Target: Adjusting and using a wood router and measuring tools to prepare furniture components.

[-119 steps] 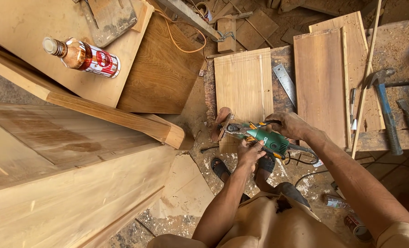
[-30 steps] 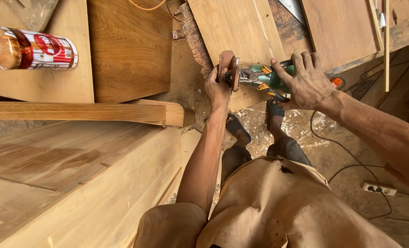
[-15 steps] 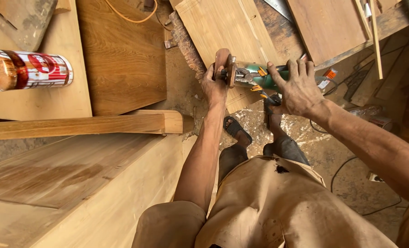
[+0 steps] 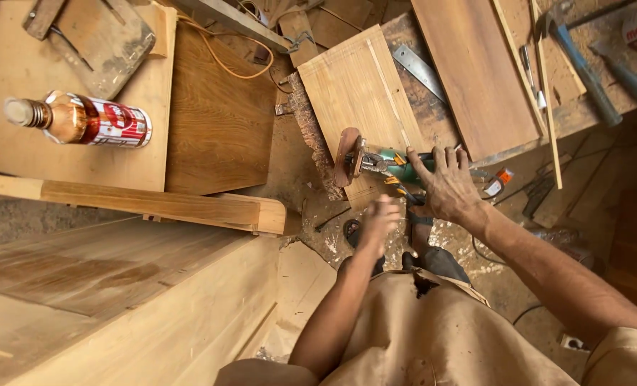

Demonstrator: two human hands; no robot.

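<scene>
- Angle grinder (image 4: 386,166), green-bodied with a brown disc at its left end, lies across the lower edge of a light wooden board (image 4: 357,93).
- My right hand (image 4: 443,186) rests on the grinder body, fingers spread and curved over it, gripping it from above.
- My left hand (image 4: 380,218) hangs just below the grinder, apart from it; it is blurred, so I cannot tell how its fingers are set.
- I see a darker plank (image 4: 475,71) right of the light board, with a metal ruler (image 4: 420,70) lying between them.
- I see a blue-handled hammer (image 4: 579,61) on the bench at upper right.
- A glass bottle (image 4: 82,120) with a red-and-white label lies on its side on a wooden panel (image 4: 18,86) at left, well apart from both hands.
- A thick timber rail (image 4: 154,204) runs below the bottle.
</scene>
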